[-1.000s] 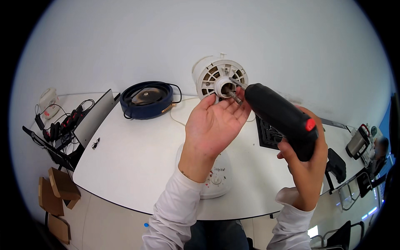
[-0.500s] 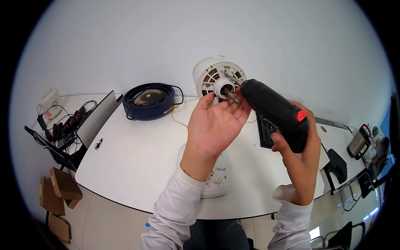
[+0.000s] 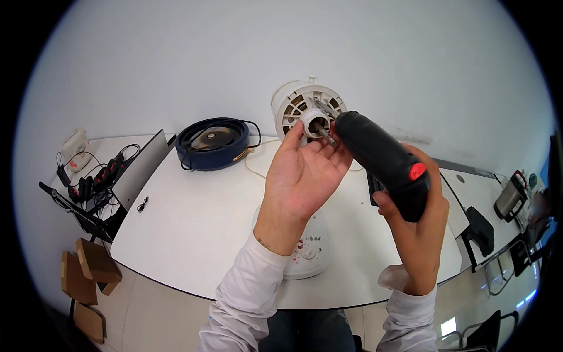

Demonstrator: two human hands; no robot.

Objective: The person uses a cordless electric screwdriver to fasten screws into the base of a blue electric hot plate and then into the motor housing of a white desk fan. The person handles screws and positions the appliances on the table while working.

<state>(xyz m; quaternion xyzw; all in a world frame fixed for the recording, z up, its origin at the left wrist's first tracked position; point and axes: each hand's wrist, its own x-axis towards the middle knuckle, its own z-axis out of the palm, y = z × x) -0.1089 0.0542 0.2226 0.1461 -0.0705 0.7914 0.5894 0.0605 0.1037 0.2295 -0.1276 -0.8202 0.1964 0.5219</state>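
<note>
A white fan motor housing [image 3: 287, 97] with a slotted front stands at the far middle, its round collar and metal shaft facing me. My left hand [image 3: 305, 170], palm up, cups this collar from below. Its thumb presses the collar's left side and the fingers reach under the shaft. My right hand [image 3: 419, 223] grips a black cordless screwdriver [image 3: 378, 152] with a red button. The bit points up and left at the slotted front above the collar; its exact contact point is too small to tell. Below my left wrist lies the white fan base [image 3: 314, 258], partly covered.
A dark blue round appliance [image 3: 214, 144] with a black cord sits on the white table [image 3: 182, 234] at the left. A black case [image 3: 373, 186] is partly behind the screwdriver. Cardboard boxes [image 3: 97, 261] stand on the floor; a side desk at right carries a metal container [image 3: 510, 199].
My left thumb has moved up against the collar. The screwdriver has shifted slightly left and down with my right hand. The view has turned a little.
</note>
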